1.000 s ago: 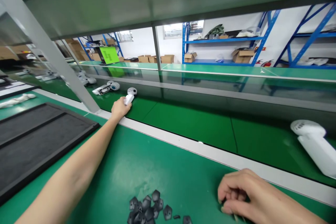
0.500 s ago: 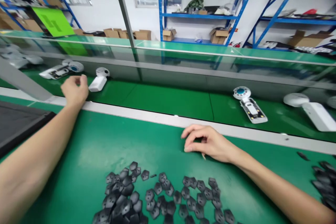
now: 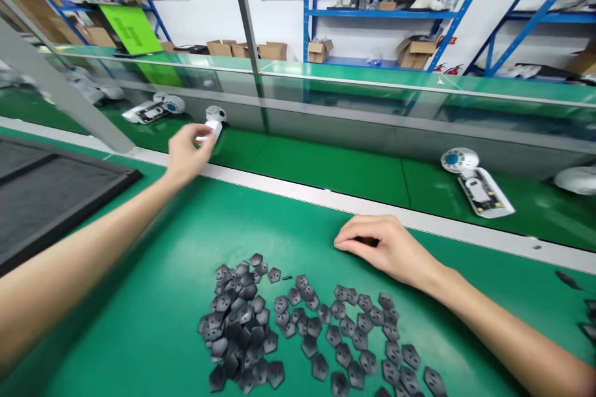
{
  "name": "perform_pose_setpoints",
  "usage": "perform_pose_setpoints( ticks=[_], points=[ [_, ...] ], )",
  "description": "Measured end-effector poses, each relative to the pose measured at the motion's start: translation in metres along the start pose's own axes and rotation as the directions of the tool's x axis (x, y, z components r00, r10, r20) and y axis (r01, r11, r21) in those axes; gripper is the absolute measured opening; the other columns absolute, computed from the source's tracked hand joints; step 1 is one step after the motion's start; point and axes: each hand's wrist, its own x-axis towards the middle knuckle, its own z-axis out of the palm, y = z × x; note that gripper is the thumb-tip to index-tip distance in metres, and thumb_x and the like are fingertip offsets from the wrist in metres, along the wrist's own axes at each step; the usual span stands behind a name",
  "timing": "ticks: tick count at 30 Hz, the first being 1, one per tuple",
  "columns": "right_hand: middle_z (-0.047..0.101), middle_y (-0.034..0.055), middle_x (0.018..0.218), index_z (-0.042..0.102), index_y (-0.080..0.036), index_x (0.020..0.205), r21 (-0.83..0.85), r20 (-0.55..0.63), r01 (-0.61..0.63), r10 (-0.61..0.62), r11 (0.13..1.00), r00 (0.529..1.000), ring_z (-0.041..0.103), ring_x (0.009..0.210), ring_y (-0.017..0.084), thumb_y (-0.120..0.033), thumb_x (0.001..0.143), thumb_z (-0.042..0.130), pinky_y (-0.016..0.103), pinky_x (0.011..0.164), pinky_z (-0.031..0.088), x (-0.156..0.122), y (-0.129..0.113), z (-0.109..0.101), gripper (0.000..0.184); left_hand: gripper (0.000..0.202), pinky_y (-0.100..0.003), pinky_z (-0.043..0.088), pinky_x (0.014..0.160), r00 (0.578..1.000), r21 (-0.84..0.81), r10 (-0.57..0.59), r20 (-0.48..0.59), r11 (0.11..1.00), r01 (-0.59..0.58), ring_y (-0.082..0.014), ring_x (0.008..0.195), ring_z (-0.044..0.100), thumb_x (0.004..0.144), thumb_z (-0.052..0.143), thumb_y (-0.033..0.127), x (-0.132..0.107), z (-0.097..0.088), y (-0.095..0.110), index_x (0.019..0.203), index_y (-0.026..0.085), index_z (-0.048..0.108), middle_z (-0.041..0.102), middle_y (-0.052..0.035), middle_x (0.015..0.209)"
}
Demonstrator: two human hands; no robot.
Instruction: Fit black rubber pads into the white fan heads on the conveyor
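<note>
On the green belt at the left, my left hand (image 3: 189, 150) has its thumb and fingers closed around the lower end of a small white device with a round head (image 3: 215, 116). The fingers hide part of its body. Low over the green table, my right hand (image 3: 391, 248) is closed, thumb and fingertips pressed together. Whatever those fingertips hold, if anything, is too small to make out. Toward me from that hand lie many loose black five-sided pieces (image 3: 344, 353), with a denser heap of black pieces (image 3: 242, 322) to their left.
A white device with its inside exposed (image 3: 484, 192) lies on the belt (image 3: 316, 158) at the right; a similar opened device (image 3: 151, 113) lies at the left. A pale metal rail (image 3: 288, 189) divides belt and table. A dark padded tray (image 3: 56, 192) sits at the left.
My left hand has moved right and closed on the white device beside it. My right hand's fingers, slightly parted before, have come together. The camera view has shifted.
</note>
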Motion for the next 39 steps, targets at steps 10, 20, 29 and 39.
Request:
perform_pose_setpoints(
  ticks=[10, 20, 29, 39],
  points=[
    [0.079, 0.0062, 0.098, 0.078, -0.021, 0.106, -0.377, 0.201, 0.179, -0.108, 0.909, 0.974, 0.073, 0.089, 0.024, -0.028, 0.113, 0.054, 0.035, 0.08, 0.051, 0.008, -0.052, -0.001, 0.026, 0.021, -0.027, 0.054, 0.087, 0.408, -0.292, 0.382, 0.829, 0.919, -0.266, -0.0219, 0.103, 0.073, 0.099, 0.068, 0.034, -0.135, -0.067, 0.089, 0.115, 0.022, 0.077, 0.076, -0.007, 0.117],
    [0.078, 0.0038, 0.097, 0.076, -0.022, 0.101, -0.373, 0.276, 0.095, 0.012, 0.923, 0.961, 0.071, 0.089, 0.025, -0.021, 0.11, 0.057, 0.035, 0.076, 0.047, 0.003, -0.054, 0.003, 0.021, 0.009, -0.022, 0.048, 0.066, 0.332, -0.341, 0.415, 0.847, 0.904, -0.259, -0.0143, 0.073, 0.069, 0.089, 0.075, 0.011, -0.115, -0.041, 0.094, 0.092, 0.018, 0.081, 0.076, -0.0033, 0.09],
    [0.079, 0.0029, 0.096, 0.077, -0.023, 0.102, -0.303, 0.291, 0.162, -0.071, 0.939, 0.954, 0.073, 0.09, 0.025, -0.022, 0.109, 0.059, 0.037, 0.078, 0.05, 0.015, -0.073, 0.029, 0.02, 0.014, -0.025, 0.053, 0.075, 0.447, -0.617, 0.671, 0.591, 0.733, -0.286, -0.0167, 0.082, 0.071, 0.092, 0.071, 0.006, -0.139, 0.017, 0.132, 0.084, 0.015, 0.079, 0.076, -0.0065, 0.091],
    [0.076, 0.0061, 0.115, 0.076, -0.02, 0.117, -0.34, 0.386, 0.18, -0.038, 0.923, 0.922, 0.067, 0.11, 0.032, -0.028, 0.097, 0.082, 0.041, 0.087, 0.054, 0.061, -0.093, 0.076, 0.023, 0.023, -0.025, 0.052, 0.065, 0.758, -0.413, 0.248, 0.604, 0.91, 0.032, -0.016, 0.07, 0.069, 0.096, 0.068, 0.035, -0.12, -0.053, 0.073, 0.093, 0.016, 0.08, 0.079, -0.0042, 0.083]
  ],
)
